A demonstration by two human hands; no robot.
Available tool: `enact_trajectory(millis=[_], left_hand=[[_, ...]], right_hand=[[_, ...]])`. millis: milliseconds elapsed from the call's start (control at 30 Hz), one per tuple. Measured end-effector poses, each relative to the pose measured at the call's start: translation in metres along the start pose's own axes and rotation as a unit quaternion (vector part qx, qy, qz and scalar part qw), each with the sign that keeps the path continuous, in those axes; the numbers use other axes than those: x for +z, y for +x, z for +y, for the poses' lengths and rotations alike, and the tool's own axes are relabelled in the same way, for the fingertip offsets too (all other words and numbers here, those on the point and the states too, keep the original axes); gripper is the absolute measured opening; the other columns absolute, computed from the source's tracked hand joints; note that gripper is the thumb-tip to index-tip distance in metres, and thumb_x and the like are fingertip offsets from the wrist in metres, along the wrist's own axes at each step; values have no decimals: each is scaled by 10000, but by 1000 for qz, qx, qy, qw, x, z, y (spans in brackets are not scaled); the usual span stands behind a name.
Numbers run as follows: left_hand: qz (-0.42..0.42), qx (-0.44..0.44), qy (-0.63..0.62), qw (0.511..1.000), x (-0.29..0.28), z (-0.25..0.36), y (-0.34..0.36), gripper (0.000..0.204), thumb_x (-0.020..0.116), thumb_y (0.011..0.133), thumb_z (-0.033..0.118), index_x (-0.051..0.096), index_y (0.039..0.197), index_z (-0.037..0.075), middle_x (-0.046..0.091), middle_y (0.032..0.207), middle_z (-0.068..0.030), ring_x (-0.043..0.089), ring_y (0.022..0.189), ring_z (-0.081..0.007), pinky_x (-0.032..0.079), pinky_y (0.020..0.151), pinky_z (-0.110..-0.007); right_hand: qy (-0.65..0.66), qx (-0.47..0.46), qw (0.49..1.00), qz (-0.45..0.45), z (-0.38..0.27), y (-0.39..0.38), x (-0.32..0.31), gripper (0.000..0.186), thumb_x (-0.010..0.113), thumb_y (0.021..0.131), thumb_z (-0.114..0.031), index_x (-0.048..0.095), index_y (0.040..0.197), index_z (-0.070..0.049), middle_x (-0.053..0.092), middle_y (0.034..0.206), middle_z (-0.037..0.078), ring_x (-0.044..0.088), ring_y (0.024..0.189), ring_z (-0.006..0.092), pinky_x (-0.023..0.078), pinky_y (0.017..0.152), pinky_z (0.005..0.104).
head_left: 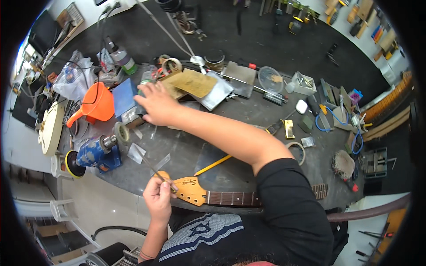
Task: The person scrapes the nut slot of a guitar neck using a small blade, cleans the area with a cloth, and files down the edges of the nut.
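Note:
A guitar neck lies across the bench's near edge, its amber headstock (188, 189) toward the left and its dark fretboard (233, 198) running right under my right arm. My left hand (158, 197) is closed around a thin metal rod-like tool (148, 162), beside the headstock; the tool slants up and to the left. Stretched across the bench, my right hand (157, 105) has its fingers spread over the clutter beside a blue box (124, 98). Whether its fingertips touch anything there cannot be made out. My right upper arm hides part of the fretboard.
An orange scoop-like container (98, 103) and a blue power tool (95, 153) stand at the left. Sandpaper sheets (194, 83) lie behind my right forearm. A yellow pencil (213, 165), a tape roll (296, 153) and a white box (304, 83) are on the bench.

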State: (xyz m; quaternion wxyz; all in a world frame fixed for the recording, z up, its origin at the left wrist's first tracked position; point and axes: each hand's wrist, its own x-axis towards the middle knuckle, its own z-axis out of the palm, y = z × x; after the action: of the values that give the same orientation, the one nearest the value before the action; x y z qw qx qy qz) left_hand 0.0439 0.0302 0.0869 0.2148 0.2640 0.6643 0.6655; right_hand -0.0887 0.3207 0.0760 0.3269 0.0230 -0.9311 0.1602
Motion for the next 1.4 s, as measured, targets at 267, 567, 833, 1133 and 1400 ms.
enact_trajectory(millis=[267,567,833,1133,1400], left_hand=[[41,3,-16,999,-17,-1,-8,206,658,1188,182,700,1194,-20,716,917,-94,695,772,-131,531,575,-239],[47,-28,-72,996,-23,1,1,193,662,1180,139,715,1280,-18,759,907,-85,708,761,-117,543,616,-239],[13,-37,-91,995,-15,0,13,208,643,1202,121,711,1344,-15,764,974,-41,689,800,-66,539,677,-225],[-77,-27,-113,990,16,34,83,305,689,1206,239,744,1346,-26,778,993,-64,689,762,-90,557,710,-243],[-120,17,126,985,15,33,215,252,714,1088,103,774,1284,-43,840,1135,-197,828,930,-232,647,808,-360]], right_hand=[[-52,32,998,-16,40,25,10,355,665,1000,-105,727,1348,-68,667,1435,244,644,1393,466,598,1092,566],[-118,-6,990,-78,67,16,-165,559,644,964,69,744,1477,-132,654,1608,183,657,1472,399,610,1132,489],[-334,-44,923,-188,62,-24,-177,475,746,921,-133,780,1393,-92,631,1606,137,550,1551,346,430,1329,542],[486,232,816,-212,-65,-74,-155,340,642,1203,-273,774,1275,32,798,1108,93,727,1076,197,574,1000,412],[553,387,735,-59,-63,-132,-201,317,551,1247,-253,718,1224,15,767,1017,99,757,953,189,625,908,365]])
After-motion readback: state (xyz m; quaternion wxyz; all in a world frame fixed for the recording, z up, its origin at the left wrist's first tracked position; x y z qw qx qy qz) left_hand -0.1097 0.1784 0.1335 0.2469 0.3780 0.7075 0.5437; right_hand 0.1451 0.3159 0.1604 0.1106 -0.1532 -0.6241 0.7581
